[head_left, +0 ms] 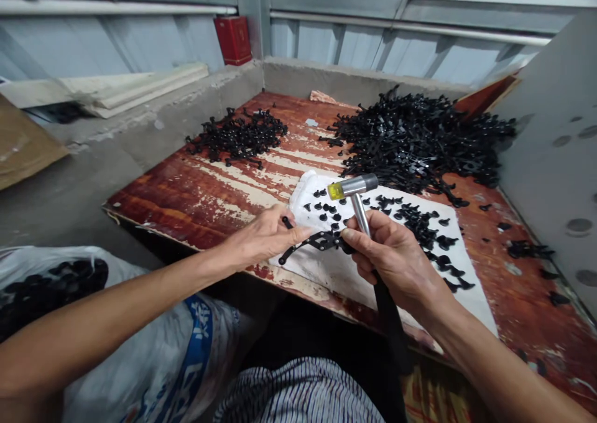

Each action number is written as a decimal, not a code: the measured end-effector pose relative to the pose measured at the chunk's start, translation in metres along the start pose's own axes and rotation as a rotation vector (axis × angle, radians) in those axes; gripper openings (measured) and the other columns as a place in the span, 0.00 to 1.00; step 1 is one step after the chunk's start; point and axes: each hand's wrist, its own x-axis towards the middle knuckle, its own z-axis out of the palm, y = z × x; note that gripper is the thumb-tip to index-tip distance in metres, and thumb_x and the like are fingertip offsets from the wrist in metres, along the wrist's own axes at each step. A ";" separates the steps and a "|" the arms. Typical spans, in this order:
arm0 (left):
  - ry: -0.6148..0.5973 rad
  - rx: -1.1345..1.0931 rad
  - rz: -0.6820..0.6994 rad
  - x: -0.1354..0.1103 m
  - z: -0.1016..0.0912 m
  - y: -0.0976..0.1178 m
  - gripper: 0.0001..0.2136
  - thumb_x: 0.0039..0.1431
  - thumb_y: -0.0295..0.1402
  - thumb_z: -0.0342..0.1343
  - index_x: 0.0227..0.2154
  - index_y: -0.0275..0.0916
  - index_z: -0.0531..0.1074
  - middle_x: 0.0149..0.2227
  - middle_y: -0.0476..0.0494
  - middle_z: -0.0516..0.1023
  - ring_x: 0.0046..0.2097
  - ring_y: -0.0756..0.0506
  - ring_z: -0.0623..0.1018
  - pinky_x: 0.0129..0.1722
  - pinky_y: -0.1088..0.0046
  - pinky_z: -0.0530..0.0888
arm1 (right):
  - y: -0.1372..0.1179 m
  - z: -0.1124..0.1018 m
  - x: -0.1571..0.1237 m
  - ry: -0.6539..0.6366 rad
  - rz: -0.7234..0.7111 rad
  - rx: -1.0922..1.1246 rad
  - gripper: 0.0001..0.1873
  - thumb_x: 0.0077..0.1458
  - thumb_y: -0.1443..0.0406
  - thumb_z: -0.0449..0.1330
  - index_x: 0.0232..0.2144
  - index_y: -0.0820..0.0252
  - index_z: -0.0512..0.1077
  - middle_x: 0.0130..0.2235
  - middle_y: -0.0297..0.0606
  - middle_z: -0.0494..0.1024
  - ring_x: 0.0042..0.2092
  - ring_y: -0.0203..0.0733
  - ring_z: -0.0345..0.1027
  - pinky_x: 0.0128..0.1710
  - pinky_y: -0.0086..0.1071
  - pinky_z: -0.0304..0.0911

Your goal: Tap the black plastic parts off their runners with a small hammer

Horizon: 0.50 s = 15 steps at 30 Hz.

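My left hand [268,233] is closed on one end of a black jointed linkage part [321,241] with crossed arms and shiny rivets. My right hand [389,249] grips a mallet [359,208] by its handle, just under a metal head with a yellow face on the left and a dark face on the right. The thumb and fingertips of that hand also touch the linkage's right end. Below both hands is a white cloth [326,274]. Small black knob-like pieces [417,221] are scattered over it.
A large heap of black linkage parts [415,137] lies at the back right of the worn red table [163,193]. A smaller black pile [240,134] is at the back left. A white sack [153,348] with black pieces stands at lower left. A grey panel [555,162] borders the right.
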 end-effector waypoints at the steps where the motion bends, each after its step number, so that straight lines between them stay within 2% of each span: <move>1: -0.078 -0.071 -0.044 0.001 -0.002 0.000 0.23 0.48 0.50 0.59 0.39 0.36 0.70 0.28 0.48 0.72 0.26 0.51 0.69 0.23 0.77 0.62 | 0.001 0.001 -0.002 0.005 0.016 0.043 0.17 0.45 0.57 0.66 0.28 0.56 0.61 0.18 0.20 0.57 0.15 0.26 0.46 0.11 0.21 0.43; 4: -0.235 -0.346 -0.148 0.002 -0.008 0.000 0.23 0.45 0.51 0.62 0.33 0.34 0.71 0.31 0.45 0.74 0.29 0.51 0.71 0.25 0.76 0.64 | 0.003 0.003 -0.005 0.015 0.029 0.105 0.17 0.44 0.57 0.67 0.28 0.57 0.62 0.19 0.20 0.58 0.15 0.25 0.47 0.12 0.20 0.44; 6: -0.249 -0.449 -0.212 0.002 -0.011 0.000 0.24 0.42 0.51 0.64 0.33 0.34 0.71 0.35 0.43 0.76 0.31 0.50 0.73 0.26 0.76 0.67 | 0.003 0.003 -0.006 0.060 0.008 0.125 0.18 0.44 0.58 0.67 0.27 0.57 0.62 0.19 0.20 0.58 0.15 0.24 0.48 0.11 0.20 0.44; 8: -0.281 -0.445 -0.233 0.001 -0.012 0.000 0.25 0.41 0.51 0.64 0.34 0.34 0.73 0.37 0.41 0.77 0.33 0.50 0.74 0.26 0.75 0.67 | 0.004 0.002 -0.007 0.087 -0.020 0.129 0.18 0.44 0.58 0.67 0.27 0.57 0.61 0.19 0.20 0.58 0.15 0.24 0.48 0.11 0.20 0.45; 12: -0.464 -0.387 -0.160 0.000 -0.006 0.003 0.22 0.46 0.50 0.62 0.31 0.31 0.76 0.36 0.38 0.79 0.34 0.49 0.75 0.26 0.77 0.66 | 0.006 0.005 -0.009 0.026 0.001 0.127 0.17 0.47 0.57 0.66 0.27 0.57 0.61 0.18 0.20 0.57 0.14 0.24 0.47 0.11 0.20 0.43; 15: -0.468 -0.406 -0.077 0.004 0.001 0.005 0.17 0.47 0.45 0.63 0.28 0.32 0.76 0.29 0.44 0.77 0.27 0.53 0.71 0.23 0.78 0.64 | 0.009 0.009 -0.011 -0.024 0.011 0.109 0.16 0.49 0.57 0.65 0.26 0.57 0.61 0.17 0.20 0.57 0.14 0.24 0.46 0.11 0.20 0.42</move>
